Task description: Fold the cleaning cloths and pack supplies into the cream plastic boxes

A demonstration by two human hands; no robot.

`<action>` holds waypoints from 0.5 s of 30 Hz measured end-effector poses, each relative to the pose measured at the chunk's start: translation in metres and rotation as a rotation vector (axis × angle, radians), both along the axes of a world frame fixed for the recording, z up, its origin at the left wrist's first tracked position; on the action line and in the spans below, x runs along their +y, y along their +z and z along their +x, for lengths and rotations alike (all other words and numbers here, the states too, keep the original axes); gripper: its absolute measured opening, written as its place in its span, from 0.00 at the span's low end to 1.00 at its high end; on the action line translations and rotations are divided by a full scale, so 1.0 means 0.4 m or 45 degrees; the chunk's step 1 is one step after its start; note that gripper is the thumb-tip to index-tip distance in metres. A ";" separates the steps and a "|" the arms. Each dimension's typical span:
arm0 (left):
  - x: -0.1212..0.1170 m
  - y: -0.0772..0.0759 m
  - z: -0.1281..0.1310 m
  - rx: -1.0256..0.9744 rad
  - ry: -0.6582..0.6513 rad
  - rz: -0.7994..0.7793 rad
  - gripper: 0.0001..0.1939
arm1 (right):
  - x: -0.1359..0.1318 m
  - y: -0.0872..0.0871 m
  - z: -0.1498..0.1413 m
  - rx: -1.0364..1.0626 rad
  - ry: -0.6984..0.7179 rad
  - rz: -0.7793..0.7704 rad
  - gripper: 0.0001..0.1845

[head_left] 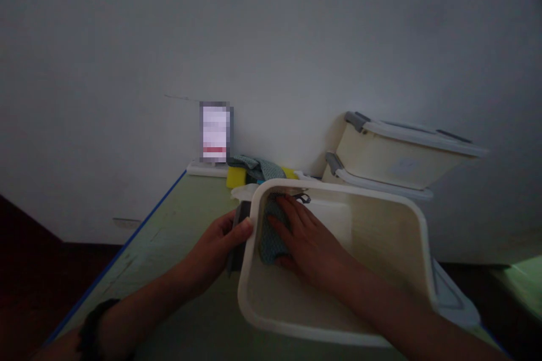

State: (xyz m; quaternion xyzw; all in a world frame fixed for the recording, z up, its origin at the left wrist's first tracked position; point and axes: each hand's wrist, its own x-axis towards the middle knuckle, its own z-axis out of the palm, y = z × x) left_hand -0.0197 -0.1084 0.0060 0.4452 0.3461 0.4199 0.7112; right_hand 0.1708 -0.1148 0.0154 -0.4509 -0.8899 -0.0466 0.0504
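A cream plastic storage box [393,242] without a lid sits on the table, its open top tilted toward me. At its left end my left hand [222,240] grips the rim by the dark grey latch [239,234], thumb on the rim. Inside the box, my right hand [307,242] presses a grey-green cloth [273,237] flat against the inner left wall. The fingers of that hand are stretched over the cloth, and part of it is covered by them.
Two lidded boxes [385,161] are stacked against the wall at the back right. Behind my box lie another cloth [258,166] and a yellow sponge [236,177]. A lit screen [214,132] stands at the back left. A grey-white lid [455,296] shows at the right. The table [169,231] has a blue edge.
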 end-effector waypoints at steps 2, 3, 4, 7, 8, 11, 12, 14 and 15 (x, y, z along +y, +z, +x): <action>0.001 -0.002 0.000 0.007 0.013 0.003 0.23 | 0.001 0.000 -0.002 -0.011 -0.001 -0.013 0.36; 0.002 -0.003 0.000 0.009 0.026 0.007 0.23 | 0.001 -0.001 -0.002 -0.007 0.002 -0.017 0.35; 0.002 -0.004 0.000 0.011 0.041 0.008 0.23 | 0.001 -0.002 -0.002 0.001 0.007 -0.017 0.35; 0.003 -0.005 0.001 0.023 0.056 -0.005 0.24 | 0.004 -0.006 0.005 0.019 0.033 0.002 0.37; 0.003 -0.004 0.001 0.031 0.062 -0.011 0.24 | 0.005 -0.005 0.008 0.018 0.044 0.004 0.37; 0.000 0.001 0.003 0.049 0.110 -0.024 0.25 | 0.008 0.006 0.022 0.037 0.124 -0.018 0.35; -0.002 0.003 0.004 0.047 0.125 -0.025 0.25 | 0.008 0.010 0.026 0.060 0.143 -0.023 0.34; -0.005 0.005 0.005 0.040 0.122 -0.025 0.25 | 0.007 0.017 0.030 0.117 0.095 -0.004 0.28; -0.006 0.006 0.005 0.035 0.101 -0.020 0.24 | 0.005 0.017 0.030 0.142 0.026 0.014 0.24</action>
